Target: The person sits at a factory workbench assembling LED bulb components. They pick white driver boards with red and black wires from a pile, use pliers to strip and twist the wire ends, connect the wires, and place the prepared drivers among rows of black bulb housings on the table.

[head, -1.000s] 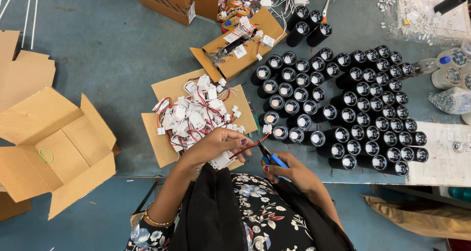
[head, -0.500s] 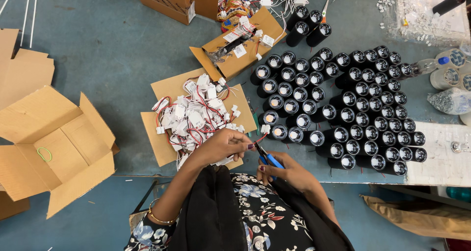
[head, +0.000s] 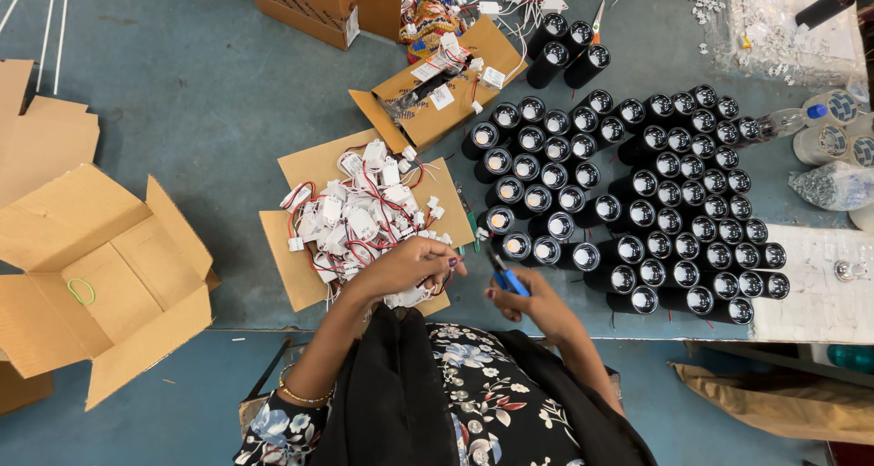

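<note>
My left hand rests on the near edge of a heap of small white modules with red and white wires, its fingers closed around one of them. The heap lies on a flat cardboard sheet. My right hand grips a blue-handled cutting tool, its tip pointing toward my left hand's fingertips. Just right of the tool stands a large block of black cylindrical lamp housings with shiny lenses facing up.
An open cardboard box sits at the left over the table edge. Another cardboard tray with parts and brown boxes lie at the back. Tape rolls, a plastic bag and small clear parts are at the right.
My left hand has shifted slightly right along the heap's near edge toward the tool. My right hand keeps the blue-handled tool in nearly the same spot.
</note>
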`<state>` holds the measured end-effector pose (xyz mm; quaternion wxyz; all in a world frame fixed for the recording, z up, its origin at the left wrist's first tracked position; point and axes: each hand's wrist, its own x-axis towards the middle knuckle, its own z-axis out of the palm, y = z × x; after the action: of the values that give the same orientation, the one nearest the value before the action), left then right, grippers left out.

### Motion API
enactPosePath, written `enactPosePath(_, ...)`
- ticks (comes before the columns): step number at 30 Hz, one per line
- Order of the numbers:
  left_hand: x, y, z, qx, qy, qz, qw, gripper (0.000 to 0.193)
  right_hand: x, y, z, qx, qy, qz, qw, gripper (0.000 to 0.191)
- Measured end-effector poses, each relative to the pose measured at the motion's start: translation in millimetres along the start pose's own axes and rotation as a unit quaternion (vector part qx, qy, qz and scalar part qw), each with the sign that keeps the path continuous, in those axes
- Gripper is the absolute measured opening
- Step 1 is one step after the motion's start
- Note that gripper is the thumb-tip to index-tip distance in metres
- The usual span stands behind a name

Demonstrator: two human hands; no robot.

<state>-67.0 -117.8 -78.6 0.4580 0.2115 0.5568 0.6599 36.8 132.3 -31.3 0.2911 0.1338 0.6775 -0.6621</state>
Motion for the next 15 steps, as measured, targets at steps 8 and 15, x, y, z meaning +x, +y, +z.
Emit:
enactPosePath(8,-3.8,-4.2,-5.4,-0.027,0.047,0.049,0.997,0.028,26.2,15.1,-4.2,-0.091,0.013,-0.037,0.995,0.024)
enactPosePath(15,-21.0,19.1,11.0,0.009,0.212,0.086,0.973,0.026,39.6,32.3,33.5,-0.466,0.210,-0.218,0.832,0.044)
